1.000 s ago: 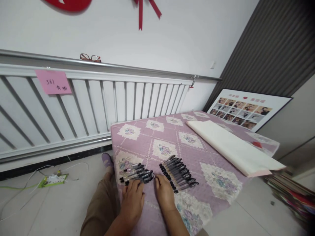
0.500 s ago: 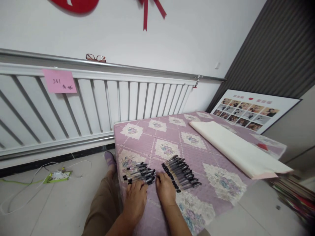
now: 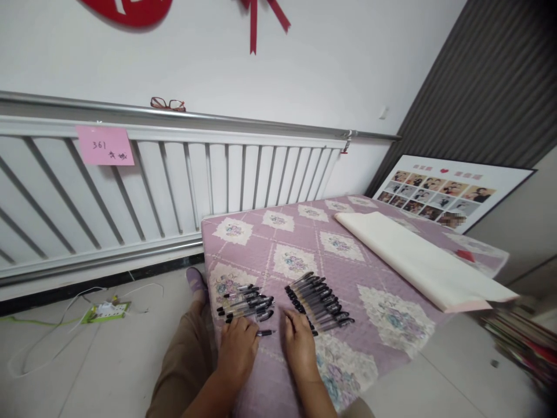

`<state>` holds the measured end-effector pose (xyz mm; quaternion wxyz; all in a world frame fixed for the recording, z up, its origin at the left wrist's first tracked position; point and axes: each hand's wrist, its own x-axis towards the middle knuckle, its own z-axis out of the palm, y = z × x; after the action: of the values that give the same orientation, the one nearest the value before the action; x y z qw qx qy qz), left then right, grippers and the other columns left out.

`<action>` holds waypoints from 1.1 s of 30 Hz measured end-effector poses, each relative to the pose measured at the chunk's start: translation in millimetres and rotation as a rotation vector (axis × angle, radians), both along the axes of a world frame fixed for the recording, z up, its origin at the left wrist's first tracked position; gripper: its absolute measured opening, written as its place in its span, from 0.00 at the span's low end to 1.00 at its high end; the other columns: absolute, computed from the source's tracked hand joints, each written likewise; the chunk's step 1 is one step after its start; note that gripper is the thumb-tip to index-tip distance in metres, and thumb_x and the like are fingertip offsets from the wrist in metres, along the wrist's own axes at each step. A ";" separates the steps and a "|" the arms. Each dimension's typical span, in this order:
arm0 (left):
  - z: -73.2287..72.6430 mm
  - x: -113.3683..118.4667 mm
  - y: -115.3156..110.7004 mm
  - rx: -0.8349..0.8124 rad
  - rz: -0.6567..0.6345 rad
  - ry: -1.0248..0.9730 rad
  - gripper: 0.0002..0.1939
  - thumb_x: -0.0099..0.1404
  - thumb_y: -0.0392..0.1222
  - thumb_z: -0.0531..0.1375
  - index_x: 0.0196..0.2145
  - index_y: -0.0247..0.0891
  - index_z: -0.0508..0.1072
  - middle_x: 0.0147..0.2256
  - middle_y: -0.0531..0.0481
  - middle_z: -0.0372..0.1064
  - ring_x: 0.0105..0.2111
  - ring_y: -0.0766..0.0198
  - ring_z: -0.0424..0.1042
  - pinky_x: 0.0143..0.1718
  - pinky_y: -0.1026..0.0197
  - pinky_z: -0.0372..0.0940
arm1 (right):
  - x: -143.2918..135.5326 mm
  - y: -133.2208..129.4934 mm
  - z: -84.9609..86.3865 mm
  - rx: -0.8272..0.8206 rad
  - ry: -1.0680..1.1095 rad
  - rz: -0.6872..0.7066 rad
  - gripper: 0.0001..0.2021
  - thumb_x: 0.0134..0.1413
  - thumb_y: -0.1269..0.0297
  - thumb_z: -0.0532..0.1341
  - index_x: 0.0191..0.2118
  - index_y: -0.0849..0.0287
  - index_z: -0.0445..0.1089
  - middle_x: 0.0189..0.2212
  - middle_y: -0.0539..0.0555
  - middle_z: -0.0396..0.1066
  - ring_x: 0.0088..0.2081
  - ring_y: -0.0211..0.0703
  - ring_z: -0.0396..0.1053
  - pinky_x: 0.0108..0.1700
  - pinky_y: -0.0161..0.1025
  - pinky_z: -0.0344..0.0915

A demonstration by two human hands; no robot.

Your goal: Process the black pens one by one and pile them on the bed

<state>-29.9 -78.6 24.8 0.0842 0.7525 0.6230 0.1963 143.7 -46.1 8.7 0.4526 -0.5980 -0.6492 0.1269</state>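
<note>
My left hand [image 3: 238, 347] rests at the near left of the bed-like surface, fingers closed around a pen [image 3: 265, 333] whose dark grip and pale tip stick out to the right. Just beyond it lies a loose group of black pens [image 3: 246, 302]. My right hand [image 3: 300, 342] is a short way right of that tip, with fingers curled together; whatever they hold, if anything, is hidden. Touching or close beyond the right hand, a slanted row of several black capped pens [image 3: 319, 302] lies side by side.
The purple floral cover [image 3: 261, 244] bears a folded cream sheet [image 3: 400, 255] and a photo board [image 3: 435, 191] at the right. A white radiator [image 3: 243, 174] runs behind, with glasses [image 3: 167, 104] on its pipe. A power strip [image 3: 107, 312] with cables lies on the floor.
My hands have drawn apart, the right one moving slightly right and nearer to me. The pen in my left hand now shows its tip in the gap between them.
</note>
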 end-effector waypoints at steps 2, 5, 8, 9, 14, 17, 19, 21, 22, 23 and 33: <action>1.6 -0.5 -0.2 -0.019 -0.007 -0.001 0.09 0.65 0.36 0.55 0.39 0.47 0.74 0.39 0.51 0.69 0.44 0.56 0.65 0.45 0.54 0.56 | 0.8 -5.2 0.5 -0.025 0.070 0.019 0.14 0.56 0.62 0.52 0.40 0.58 0.73 0.37 0.58 0.74 0.42 0.47 0.70 0.48 0.43 0.66; 3.4 -1.5 -1.4 -0.046 -0.003 -0.024 0.09 0.67 0.38 0.54 0.38 0.47 0.74 0.39 0.52 0.69 0.44 0.57 0.65 0.46 0.54 0.56 | 1.9 -11.7 0.5 -0.087 0.209 0.006 0.13 0.54 0.60 0.55 0.39 0.58 0.73 0.37 0.57 0.75 0.40 0.47 0.71 0.47 0.43 0.67; 3.4 -2.3 -2.9 -0.035 -0.004 -0.044 0.10 0.68 0.37 0.53 0.40 0.47 0.73 0.41 0.52 0.69 0.45 0.59 0.65 0.47 0.55 0.55 | 4.2 -16.3 1.6 -0.164 0.339 0.043 0.13 0.52 0.57 0.57 0.37 0.59 0.73 0.36 0.57 0.76 0.39 0.48 0.72 0.45 0.43 0.68; 2.9 -2.5 -3.2 -0.028 -0.008 -0.047 0.11 0.68 0.36 0.52 0.41 0.47 0.73 0.41 0.52 0.69 0.45 0.59 0.65 0.47 0.56 0.55 | 5.1 -17.5 2.6 -0.182 0.365 0.062 0.12 0.52 0.57 0.58 0.37 0.58 0.73 0.35 0.57 0.76 0.39 0.48 0.72 0.45 0.43 0.68; -1.1 -3.2 -3.1 -0.023 -0.015 -0.055 0.12 0.68 0.35 0.51 0.42 0.46 0.72 0.42 0.52 0.70 0.45 0.58 0.66 0.48 0.54 0.55 | 8.3 -20.6 9.7 -0.236 0.446 0.134 0.12 0.49 0.55 0.60 0.34 0.58 0.74 0.33 0.56 0.76 0.37 0.49 0.73 0.43 0.42 0.68; -3.1 -3.6 -2.7 -0.014 -0.030 -0.063 0.13 0.68 0.35 0.51 0.43 0.47 0.72 0.42 0.52 0.70 0.45 0.58 0.66 0.48 0.54 0.54 | 9.0 -20.8 11.6 -0.268 0.464 0.172 0.13 0.49 0.55 0.61 0.34 0.58 0.74 0.33 0.56 0.76 0.37 0.49 0.73 0.43 0.42 0.68; -3.4 -3.6 -2.6 -0.013 -0.039 -0.064 0.13 0.67 0.34 0.51 0.43 0.47 0.72 0.42 0.53 0.70 0.45 0.59 0.66 0.48 0.55 0.54 | 9.0 -21.0 12.3 -0.278 0.465 0.187 0.12 0.49 0.55 0.61 0.35 0.58 0.74 0.33 0.56 0.76 0.37 0.49 0.73 0.43 0.42 0.68; -3.0 -3.5 -2.6 -0.017 -0.042 -0.065 0.13 0.67 0.35 0.51 0.43 0.47 0.72 0.42 0.53 0.70 0.45 0.59 0.66 0.48 0.55 0.54 | 8.6 -21.6 13.4 -0.278 0.453 0.209 0.12 0.49 0.55 0.61 0.34 0.57 0.74 0.32 0.55 0.76 0.37 0.48 0.73 0.43 0.42 0.68; -2.5 -3.4 -2.7 -0.016 -0.044 -0.066 0.13 0.68 0.35 0.51 0.42 0.47 0.72 0.42 0.53 0.70 0.45 0.59 0.66 0.48 0.55 0.54 | 8.3 -22.0 14.2 -0.277 0.442 0.223 0.11 0.49 0.56 0.61 0.34 0.57 0.74 0.32 0.55 0.76 0.36 0.48 0.73 0.42 0.41 0.68; -2.0 -3.4 -2.7 -0.015 -0.048 -0.066 0.12 0.68 0.35 0.51 0.42 0.47 0.72 0.42 0.52 0.70 0.44 0.59 0.66 0.47 0.54 0.54 | 7.9 -22.4 15.1 -0.277 0.430 0.236 0.10 0.49 0.56 0.61 0.34 0.57 0.74 0.32 0.54 0.76 0.36 0.47 0.73 0.42 0.41 0.68; -0.3 -4.6 -3.8 -0.005 -0.095 -0.076 0.11 0.68 0.36 0.51 0.41 0.45 0.72 0.41 0.51 0.70 0.44 0.58 0.66 0.47 0.55 0.55 | 5.9 -25.9 18.8 -0.335 0.365 0.315 0.09 0.50 0.59 0.59 0.34 0.57 0.74 0.31 0.54 0.75 0.34 0.46 0.72 0.40 0.39 0.67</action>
<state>-34.5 -82.4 24.5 0.1191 0.7729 0.5836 0.2189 149.6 -72.0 27.5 0.4317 -0.5235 -0.6119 0.4064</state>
